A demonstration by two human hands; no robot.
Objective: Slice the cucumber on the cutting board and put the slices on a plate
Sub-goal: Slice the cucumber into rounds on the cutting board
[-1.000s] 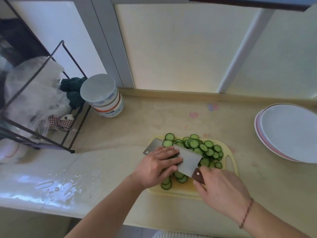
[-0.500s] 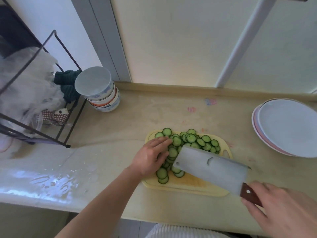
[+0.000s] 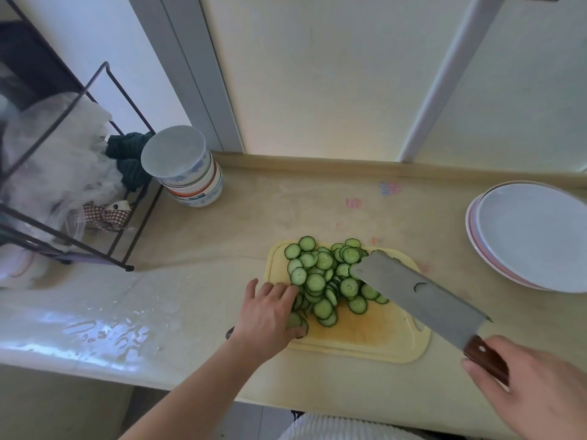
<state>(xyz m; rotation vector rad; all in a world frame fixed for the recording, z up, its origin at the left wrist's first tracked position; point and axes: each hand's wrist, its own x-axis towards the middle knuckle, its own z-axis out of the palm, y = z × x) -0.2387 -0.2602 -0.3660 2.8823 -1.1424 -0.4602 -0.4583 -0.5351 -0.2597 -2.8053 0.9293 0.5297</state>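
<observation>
Cucumber slices (image 3: 324,281) lie heaped on the yellow cutting board (image 3: 365,339), crowded toward its far and left side; the near half of the board is bare. No uncut piece visible, so slicing looks finished and the transfer is what remains.

Left hand (image 3: 270,315) rests on the left edge of the pile, fingers laid over a few slices, not clearly pinching any. Right hand (image 3: 533,385) grips the wooden handle of a cleaver (image 3: 419,295), blade tilted above the board, its tip over the right side of the heap.

Stacked plates (image 3: 536,236) sit well apart, far right on the desk (image 3: 254,217), nothing on them.

Risks as I judge them:
- Blade edge near the left fingers if the slices get scooped onto the flat of the knife; a fast sweep could nick them.
- Slices at the far rim sit close to the edge and could be pushed off onto the desk.
- Carrying a loaded blade across the gap to the plates invites slices sliding off.
- Wet patch on the desk at left; board may skid under pressure.
</observation>
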